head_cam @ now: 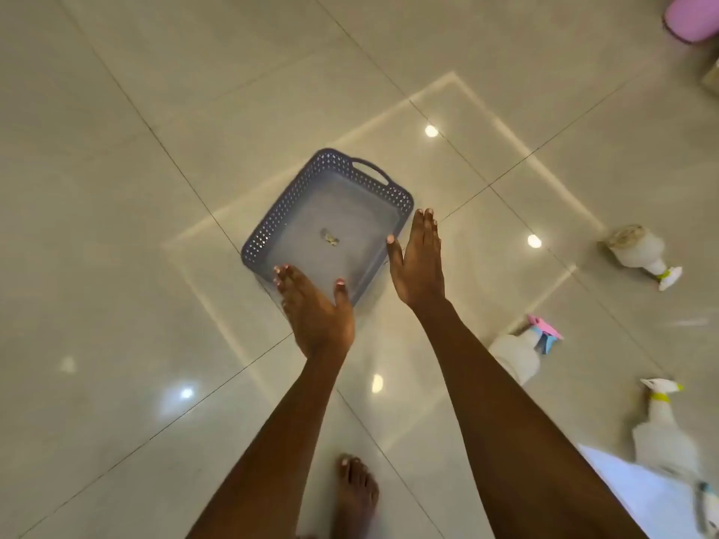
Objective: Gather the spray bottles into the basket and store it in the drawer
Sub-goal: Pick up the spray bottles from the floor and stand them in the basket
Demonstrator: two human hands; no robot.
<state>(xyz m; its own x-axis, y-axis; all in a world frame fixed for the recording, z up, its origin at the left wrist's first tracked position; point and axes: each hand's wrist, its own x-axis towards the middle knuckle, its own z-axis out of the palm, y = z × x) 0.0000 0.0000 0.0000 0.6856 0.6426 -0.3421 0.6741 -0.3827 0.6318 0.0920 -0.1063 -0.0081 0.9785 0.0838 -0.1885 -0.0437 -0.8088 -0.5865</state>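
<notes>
The basket [330, 223] is a shallow grey-blue rectangular tray with perforated walls and a cut-out handle on its far end. It rests flat on the glossy tiled floor [116, 188], near the centre of the view, turned diagonally to the tile joints. It contains no bottles; only a small dark mark shows on its base.

Left hand [315, 309]: released, fingers extended and close together, palm down, positioned over the near corner of the basket. Contact with the rim cannot be determined.

Right hand [420, 262]: released, fingers straight and together, positioned just beside the right-hand wall of the basket. It grasps nothing.

Three spray bottles lie on the floor, well apart from the basket, toward the right edge of the view:
- White bottle with yellow collar [638, 252], on its side, farthest away.
- White bottle with pink-and-blue trigger [517, 355], on its side, just beside the right forearm.
- White bottle with yellow-trimmed nozzle [661, 433], nearest the lower right corner.

A bare foot [356, 496] stands on the floor at the bottom edge. A pink container [692, 17] sits at the top right corner.
</notes>
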